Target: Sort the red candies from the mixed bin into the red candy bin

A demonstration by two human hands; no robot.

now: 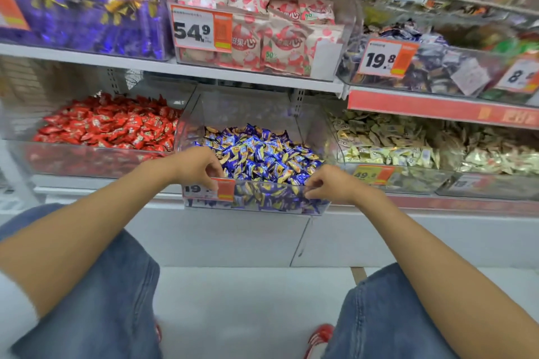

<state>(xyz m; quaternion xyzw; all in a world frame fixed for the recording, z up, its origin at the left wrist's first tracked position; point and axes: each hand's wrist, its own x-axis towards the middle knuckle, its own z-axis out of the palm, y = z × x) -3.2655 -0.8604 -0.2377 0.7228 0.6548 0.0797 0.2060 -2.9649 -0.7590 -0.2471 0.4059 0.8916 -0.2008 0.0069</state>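
Head view, angled down at a shop shelf. Held the mixed bin (271, 203) by its clear front rim with both hands. Curled the left hand (198, 167) over the left end of that rim, fingertips down on the orange-and-white price label (210, 189) stuck to the bin's front wall. Pinched the right end of the same rim with the right hand (329, 185), fingers bent in close around the edge. Found the mixed bin heaped with blue-and-yellow candies (262, 154), its front wall jutting further out past the shelf edge than the bins on either side. Spotted the red candy bin (87, 162) directly left of the mixed bin, side walls close together, though could not tell whether touching. Saw it filled with red candies (110, 125), level with the mixed bin on the same shelf. Noted a pale candy bin (408, 181) just right of the mixed bin. Made out, one shelf above the mixed bin, a box of white-and-red packets (262, 38) with a price tag reading 54.9. Picked out purple-and-gold wrappers (78, 9) above and left of the mixed bin. Glimpsed blue denim knees (102, 300) and a red shoe (320, 335) below the mixed bin, on a pale floor.
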